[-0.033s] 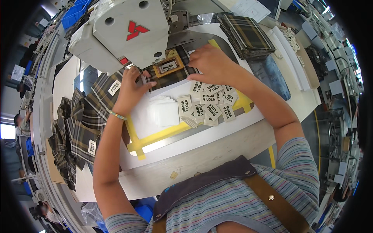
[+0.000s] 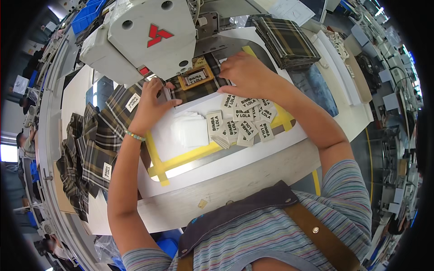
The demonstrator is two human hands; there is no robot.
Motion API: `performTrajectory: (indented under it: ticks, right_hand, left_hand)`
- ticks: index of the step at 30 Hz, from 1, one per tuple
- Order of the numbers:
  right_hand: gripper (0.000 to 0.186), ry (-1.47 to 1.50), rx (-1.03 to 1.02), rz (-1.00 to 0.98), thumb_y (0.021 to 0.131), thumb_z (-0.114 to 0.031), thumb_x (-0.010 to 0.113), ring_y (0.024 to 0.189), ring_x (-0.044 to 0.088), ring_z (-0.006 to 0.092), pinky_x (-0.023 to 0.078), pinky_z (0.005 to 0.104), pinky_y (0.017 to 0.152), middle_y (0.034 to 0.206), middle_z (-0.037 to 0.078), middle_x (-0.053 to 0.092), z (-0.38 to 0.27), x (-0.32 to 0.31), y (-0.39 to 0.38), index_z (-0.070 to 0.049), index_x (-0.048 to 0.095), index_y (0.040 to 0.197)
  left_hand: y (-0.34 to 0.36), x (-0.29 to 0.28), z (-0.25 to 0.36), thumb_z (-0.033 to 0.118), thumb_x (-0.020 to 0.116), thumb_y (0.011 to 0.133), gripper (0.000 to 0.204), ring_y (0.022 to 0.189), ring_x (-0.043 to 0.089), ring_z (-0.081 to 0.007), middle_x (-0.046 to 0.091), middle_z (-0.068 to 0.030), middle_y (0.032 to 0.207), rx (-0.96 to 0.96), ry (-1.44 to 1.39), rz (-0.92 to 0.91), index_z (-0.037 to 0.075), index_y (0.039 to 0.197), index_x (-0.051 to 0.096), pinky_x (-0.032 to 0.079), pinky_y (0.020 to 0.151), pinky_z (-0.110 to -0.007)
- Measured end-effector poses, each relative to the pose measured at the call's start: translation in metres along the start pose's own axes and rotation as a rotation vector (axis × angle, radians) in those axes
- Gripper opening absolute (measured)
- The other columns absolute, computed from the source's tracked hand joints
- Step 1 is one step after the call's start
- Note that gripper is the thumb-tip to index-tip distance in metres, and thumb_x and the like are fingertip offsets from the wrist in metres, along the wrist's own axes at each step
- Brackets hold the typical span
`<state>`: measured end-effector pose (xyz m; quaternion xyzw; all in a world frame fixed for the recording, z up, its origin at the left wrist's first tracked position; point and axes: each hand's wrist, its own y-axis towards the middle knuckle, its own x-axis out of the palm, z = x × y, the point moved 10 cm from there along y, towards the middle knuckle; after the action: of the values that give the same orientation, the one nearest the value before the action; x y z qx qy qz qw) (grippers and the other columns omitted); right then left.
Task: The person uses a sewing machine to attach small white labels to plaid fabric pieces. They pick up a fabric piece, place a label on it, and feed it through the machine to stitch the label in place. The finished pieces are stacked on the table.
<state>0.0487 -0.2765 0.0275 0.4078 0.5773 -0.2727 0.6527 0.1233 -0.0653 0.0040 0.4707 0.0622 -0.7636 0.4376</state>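
White worktop [image 2: 226, 176] filled mid-frame under a grey sewing machine [image 2: 135, 36]. Both hands lay flat, fingers spread, holding nothing: left hand [image 2: 151, 106] and right hand [image 2: 246, 72] pinning plaid fabric [image 2: 199, 92] around the orange clamp frame [image 2: 197, 77], upper centre. Uneven pressure could have skewed the cloth; fingertips sat near the clamp. Loose labels [image 2: 244, 119] might have scattered.

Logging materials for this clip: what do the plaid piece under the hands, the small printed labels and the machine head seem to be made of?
Plaid piece: woven cloth, matte; it drapes and folds off the table edge. Labels: probably woven or satin textile, cream with dark print; thin, flat and fanned in a pile. Machine head: painted metal or hard plastic, smooth off-white with a slight sheen. Both the left hand and right hand press on the cloth.
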Motion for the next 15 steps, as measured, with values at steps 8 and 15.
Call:
performTrajectory:
  ticks: [8,15]
  right_hand:
    - [0.046,-0.058,0.084,-0.208,0.094,-0.046,0.076,0.109,0.070,0.0300,0.049,0.0451,0.106,0.103,0.011,0.076,-0.018,-0.001,0.006,-0.002,0.081,0.104]
    - [0.035,0.074,0.004,0.079,0.095,-0.039,0.076,0.111,0.070,0.0294,0.051,0.0464,0.101,0.109,0.008,0.077,-0.021,0.001,-0.003,-0.006,0.081,0.106]
  left_hand:
    - [0.004,0.002,-0.011,0.016,0.092,0.081,0.029,0.099,0.056,-0.0268,0.061,-0.0083,0.098,-0.132,-0.052,0.090,0.000,0.097,0.076,0.048,0.094,-0.039]
    - [-0.006,0.001,-0.016,0.007,0.089,0.085,0.017,0.097,0.058,-0.0206,0.063,-0.0060,0.094,-0.096,-0.143,0.083,-0.001,0.087,0.075,0.047,0.093,-0.034]
